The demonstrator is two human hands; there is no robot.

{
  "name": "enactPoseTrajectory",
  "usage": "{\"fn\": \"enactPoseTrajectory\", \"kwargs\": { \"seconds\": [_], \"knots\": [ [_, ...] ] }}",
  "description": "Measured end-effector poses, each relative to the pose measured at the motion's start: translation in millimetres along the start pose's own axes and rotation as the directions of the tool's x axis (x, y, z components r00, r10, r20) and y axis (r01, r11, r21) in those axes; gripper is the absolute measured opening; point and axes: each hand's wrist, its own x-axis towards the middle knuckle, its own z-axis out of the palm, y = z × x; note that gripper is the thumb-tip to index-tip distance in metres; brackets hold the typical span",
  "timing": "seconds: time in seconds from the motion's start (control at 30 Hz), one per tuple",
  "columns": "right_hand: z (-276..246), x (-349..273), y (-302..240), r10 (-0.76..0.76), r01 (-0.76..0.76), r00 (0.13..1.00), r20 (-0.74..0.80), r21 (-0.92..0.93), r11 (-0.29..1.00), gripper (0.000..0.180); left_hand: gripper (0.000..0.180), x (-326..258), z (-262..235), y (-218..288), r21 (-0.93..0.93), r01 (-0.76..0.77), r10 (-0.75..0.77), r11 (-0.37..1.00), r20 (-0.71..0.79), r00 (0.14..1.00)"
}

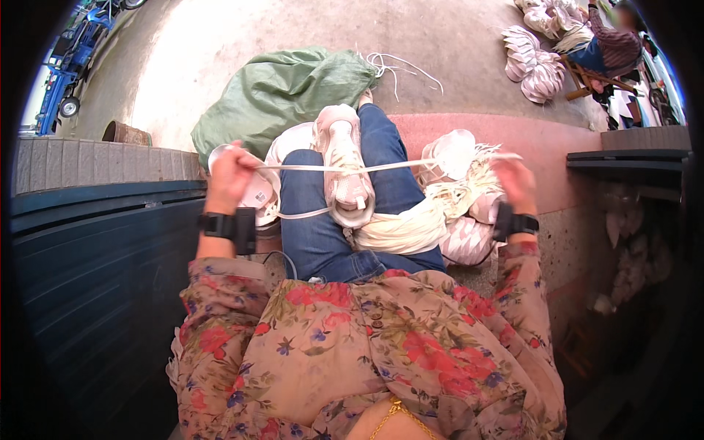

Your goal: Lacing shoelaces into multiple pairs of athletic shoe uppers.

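A white shoelace (396, 166) stretches right across the frame!
Left of centre, the left hand (233, 176) pinches it; mid-frame, the pale pink sneaker (342, 139) sits between denim-clad legs (312, 238); then a cream lace bundle (407, 231); right of centre, the right hand (516, 183) pinches near the lace's tip.

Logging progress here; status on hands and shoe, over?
Left hand and right hand holding lace over shoe. Toe pointing away. Cream strand bundle at right.
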Motion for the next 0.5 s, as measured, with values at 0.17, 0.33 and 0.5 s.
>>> {"fn": "enactPoseTrajectory", "kwargs": {
  "seconds": [0.17,0.33,0.5],
  "knots": [
    [-121,-11,-5,-0.019,-0.08,0.987,0.16,0.586,0.807,0.015,0.022,-18,-72,108,-0.011,-0.081,0.08,0.997,-0.078,0.994],
    [27,-13,27,-0.112,0.087,0.973,-0.204,-0.131,0.988,0.026,0.011,-43,-70,147,0.056,-0.299,0.304,0.952,-0.134,0.943],
    [118,-12,83,0.024,0.102,0.987,0.16,-0.73,0.676,0.025,0.024,-21,-25,70,0.639,-0.278,0.341,0.717,0.025,0.94]
  ]
}}
